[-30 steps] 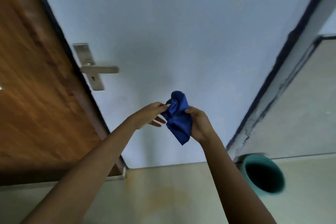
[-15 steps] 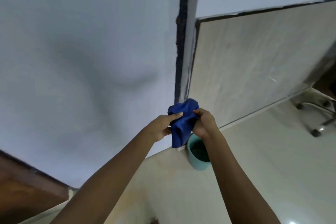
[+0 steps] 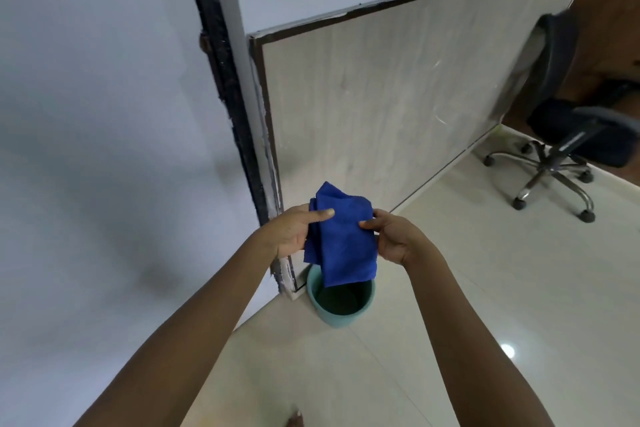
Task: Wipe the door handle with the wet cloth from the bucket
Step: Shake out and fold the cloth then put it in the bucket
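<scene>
Two hands share a grip on the blue cloth (image 3: 341, 236): the left hand (image 3: 292, 234) pinches its left edge, the right hand (image 3: 393, 236) pinches its right edge. The cloth hangs over the teal bucket (image 3: 341, 303) on the floor (image 3: 502, 270). An office chair (image 3: 568, 135) stands far right.

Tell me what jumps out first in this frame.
The blue cloth at centre, held up between the left hand and right hand, both gripping its sides. Just below it in the picture, a teal bucket stands on the pale floor at the foot of the wall corner. At far right, a black office chair on a wheeled base; the door handle is out of view.
</scene>
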